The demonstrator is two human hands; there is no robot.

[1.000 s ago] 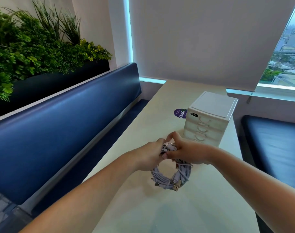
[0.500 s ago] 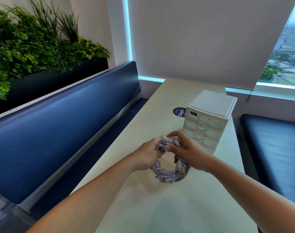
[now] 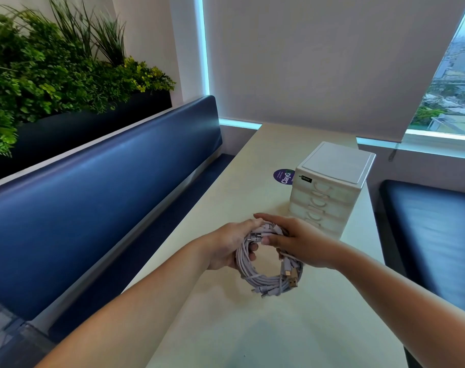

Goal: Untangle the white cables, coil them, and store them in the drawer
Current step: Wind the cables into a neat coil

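Observation:
A round coil of white cables (image 3: 263,277) with gold USB plugs at its lower right hangs just above the cream table (image 3: 252,335). My left hand (image 3: 228,248) grips the coil's left side. My right hand (image 3: 303,243) holds its top right, thumb and fingers pinching the strands. A small white drawer unit (image 3: 329,187) with several shut drawers stands just behind my hands, on the table's right side.
A purple round sticker (image 3: 283,176) lies on the table left of the drawer unit. A blue padded bench back (image 3: 93,197) runs along the left, with plants (image 3: 53,67) above it. Another blue seat (image 3: 433,235) is at the right.
Both hands have shifted round the coil, turning it slightly; the left hand now grips lower on its left side. The coil stays just in front of the drawer unit.

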